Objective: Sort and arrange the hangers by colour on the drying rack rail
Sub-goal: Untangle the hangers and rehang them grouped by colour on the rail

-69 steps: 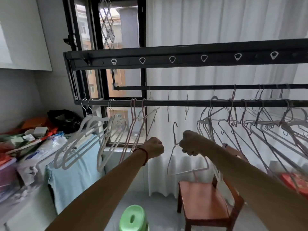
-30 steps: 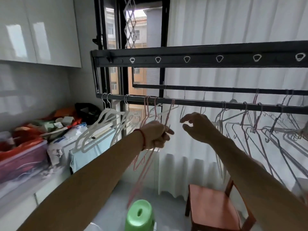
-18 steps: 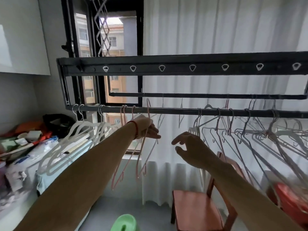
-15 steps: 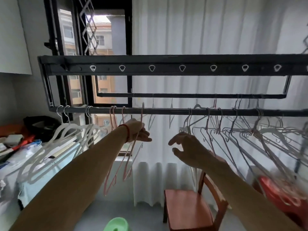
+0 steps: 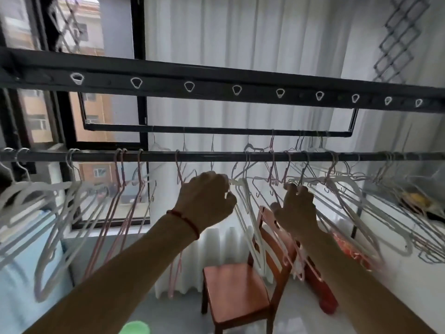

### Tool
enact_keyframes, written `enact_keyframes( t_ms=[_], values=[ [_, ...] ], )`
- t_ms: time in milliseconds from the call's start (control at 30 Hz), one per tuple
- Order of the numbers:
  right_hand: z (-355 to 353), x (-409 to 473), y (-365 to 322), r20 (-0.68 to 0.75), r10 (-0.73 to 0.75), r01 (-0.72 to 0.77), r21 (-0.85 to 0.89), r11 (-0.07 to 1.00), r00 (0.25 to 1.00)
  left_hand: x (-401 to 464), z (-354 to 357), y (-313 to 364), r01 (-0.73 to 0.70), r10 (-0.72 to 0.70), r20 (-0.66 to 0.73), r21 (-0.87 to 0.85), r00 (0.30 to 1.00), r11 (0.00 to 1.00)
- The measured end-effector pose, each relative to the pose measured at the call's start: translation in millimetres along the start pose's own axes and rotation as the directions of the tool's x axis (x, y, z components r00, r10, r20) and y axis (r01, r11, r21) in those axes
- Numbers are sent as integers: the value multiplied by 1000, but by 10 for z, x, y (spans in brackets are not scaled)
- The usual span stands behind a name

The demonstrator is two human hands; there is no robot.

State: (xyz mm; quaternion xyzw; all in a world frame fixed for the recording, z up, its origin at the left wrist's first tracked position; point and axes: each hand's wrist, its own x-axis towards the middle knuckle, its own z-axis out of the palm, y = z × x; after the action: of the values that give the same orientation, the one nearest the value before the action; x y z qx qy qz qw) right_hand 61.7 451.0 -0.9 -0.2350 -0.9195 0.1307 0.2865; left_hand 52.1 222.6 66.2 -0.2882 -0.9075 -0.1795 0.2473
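With the left hand (image 5: 208, 201) clenched on a white hanger (image 5: 249, 213) and the right hand (image 5: 296, 208) gripping tangled hangers (image 5: 349, 196), lift its hook clear off the rail (image 5: 216, 156) before sliding toward the rail's left end.

Open stretch of rail (image 5: 207, 156) between pink hangers (image 5: 120, 201) and tangled hangers (image 5: 337, 189) rightward.

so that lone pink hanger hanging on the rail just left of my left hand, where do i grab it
Take the pink hanger by its neck, just under the hook, coming from below and in front. The hook is looped over the rail and the thin body hangs straight down, so lifting at the neck should unhook it.
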Motion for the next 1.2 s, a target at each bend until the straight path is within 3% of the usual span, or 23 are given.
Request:
enact_keyframes(
  t_ms=[133, 267, 367, 500, 667, 733, 867, 1200],
  values=[
    [90, -87, 86, 124, 82, -99, 136, 986, 989, 20, 215, 204, -34, 66, 195, -163, 979, 986],
    [149, 21, 255, 150, 124, -164, 293, 942, 981, 72, 494, 392, 62, 0, 290, -204, 957, 977],
    [111, 140, 408, 201, 34, -127, 471, 873, 979, 68, 696, 520, 132, -77, 277, -186, 958, 974],
    [-17, 226, 510, 102, -77, -3, 619, 785, 992, 101, 907, 693, 240, -191, 244, -187, 951, 953],
    [-155, 271, 588, 137, -112, -35, 772, 635, 984, 40, 1013, 924, 353, -308, 194, -276, 931, 894],
    [-174, 275, 602, 130, -128, -27, 796, 604, 983, -13, 1026, 969, 378, -339, 176, -290, 924, 879],
    [-217, 245, 572, 61, -192, 84, 741, 666, 979, -133, 1024, 1047, 423, -389, 168, -289, 906, 859],
    [-510, -277, 616, 38, -182, 102, 706, 701, 983, -426, 848, 1154, 381, -370, 99, -324, 924, 866]
  ],
)
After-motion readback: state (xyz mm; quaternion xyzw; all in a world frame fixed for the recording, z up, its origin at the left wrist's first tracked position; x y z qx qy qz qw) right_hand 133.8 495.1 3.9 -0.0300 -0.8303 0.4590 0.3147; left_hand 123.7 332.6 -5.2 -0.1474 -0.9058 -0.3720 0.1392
